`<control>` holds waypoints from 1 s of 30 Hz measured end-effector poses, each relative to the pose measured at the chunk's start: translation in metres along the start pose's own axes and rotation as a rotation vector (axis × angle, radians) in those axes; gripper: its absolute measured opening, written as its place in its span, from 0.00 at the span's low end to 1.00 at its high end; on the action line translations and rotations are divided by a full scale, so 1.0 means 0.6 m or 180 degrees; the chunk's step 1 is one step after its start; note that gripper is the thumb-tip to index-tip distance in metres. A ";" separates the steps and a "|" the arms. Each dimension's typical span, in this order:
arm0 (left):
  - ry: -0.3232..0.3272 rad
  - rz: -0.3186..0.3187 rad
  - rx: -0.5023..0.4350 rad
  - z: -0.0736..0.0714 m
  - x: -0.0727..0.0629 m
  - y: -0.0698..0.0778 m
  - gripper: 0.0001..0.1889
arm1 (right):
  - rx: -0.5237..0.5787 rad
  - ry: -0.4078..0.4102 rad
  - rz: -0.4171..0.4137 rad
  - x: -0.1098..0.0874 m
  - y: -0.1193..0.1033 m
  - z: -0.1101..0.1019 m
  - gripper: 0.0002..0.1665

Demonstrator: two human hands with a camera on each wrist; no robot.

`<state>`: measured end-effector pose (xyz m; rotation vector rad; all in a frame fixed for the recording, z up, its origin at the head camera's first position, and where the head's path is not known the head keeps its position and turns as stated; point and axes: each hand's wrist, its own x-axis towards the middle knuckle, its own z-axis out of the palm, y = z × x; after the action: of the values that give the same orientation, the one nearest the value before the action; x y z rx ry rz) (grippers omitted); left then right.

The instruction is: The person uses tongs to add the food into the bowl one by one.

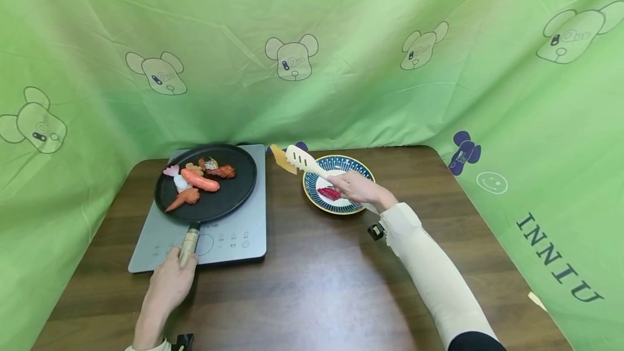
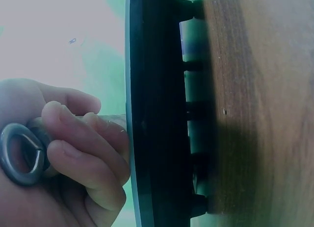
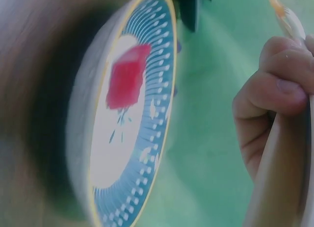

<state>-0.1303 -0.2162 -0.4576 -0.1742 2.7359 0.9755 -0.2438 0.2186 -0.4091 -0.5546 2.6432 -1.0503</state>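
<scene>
My left hand [image 1: 170, 280] grips the wooden-coloured handle [image 1: 189, 245] of a black frying pan [image 1: 229, 194]. In the pan lie a sausage [image 1: 200, 180], a brown drumstick-shaped piece [image 1: 184, 199], a pink-tailed shrimp piece [image 1: 179, 177] and a reddish-brown piece [image 1: 223, 171]. My right hand [image 1: 358, 186] holds cream tongs [image 1: 303, 159] above the blue-patterned plate [image 1: 312, 194], their head pointing left toward the pan. A flat orange-yellow piece [image 1: 283, 158] shows at the tongs' tips. On the plate lies a dark red slice [image 3: 128, 77].
The pan sits on a grey induction cooker [image 1: 244, 253] at the left of the wooden table [image 1: 312, 286]. Green cloth [image 1: 341, 107] hangs behind and along both sides. A small cream object [image 1: 537, 300] lies at the table's right edge.
</scene>
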 end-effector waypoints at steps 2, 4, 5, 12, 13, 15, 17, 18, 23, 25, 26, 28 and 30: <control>0.0020 0.0004 0.0001 0.000 0.000 0.000 0.26 | 0.0090 -0.0035 0.0018 0.009 -0.011 0.006 0.26; 0.0033 0.0014 -0.0003 0.001 -0.001 0.000 0.26 | 0.0153 -0.0086 0.0007 0.018 -0.021 0.014 0.27; 0.0043 0.0022 -0.0002 0.001 -0.001 0.000 0.25 | 0.0191 -0.0112 0.0013 0.023 -0.025 0.018 0.27; 0.0038 0.0020 -0.0011 0.004 -0.003 -0.001 0.24 | 0.0010 -0.0250 -0.0063 0.049 -0.049 0.044 0.32; 0.0032 0.0011 -0.0013 0.004 -0.004 -0.001 0.24 | -0.0024 -0.0263 -0.0067 0.053 -0.053 0.047 0.32; 0.0043 0.0007 0.0000 0.004 -0.004 -0.001 0.24 | -0.0139 -0.0255 -0.0115 0.062 -0.062 0.052 0.30; 0.0049 0.0014 0.0003 0.004 -0.004 -0.001 0.25 | -0.0124 -0.0286 -0.0093 0.070 -0.072 0.058 0.30; 0.0054 0.0021 0.0004 0.003 -0.003 -0.001 0.25 | -0.0121 -0.0300 -0.0089 0.075 -0.076 0.061 0.30; 0.0040 0.0017 0.0012 0.001 -0.002 -0.001 0.25 | 0.0095 -0.0451 -0.0037 0.097 -0.095 0.081 0.31; 0.0033 0.0005 0.0008 0.000 -0.001 -0.001 0.25 | 0.0151 -0.0503 -0.0061 0.103 -0.102 0.088 0.32; 0.0034 0.0005 0.0011 0.000 -0.001 -0.001 0.26 | 0.0178 -0.0520 -0.0068 0.106 -0.105 0.091 0.32; 0.0048 0.0013 0.0011 0.000 -0.001 0.000 0.26 | 0.0220 -0.0541 -0.0070 0.110 -0.109 0.097 0.32; 0.0057 0.0023 0.0015 0.000 -0.001 0.000 0.26 | 0.0187 -0.0538 -0.0066 0.114 -0.113 0.102 0.31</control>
<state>-0.1298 -0.2160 -0.4573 -0.1732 2.7567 0.9738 -0.2659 0.1070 -0.4112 -0.6301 2.4577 -1.0349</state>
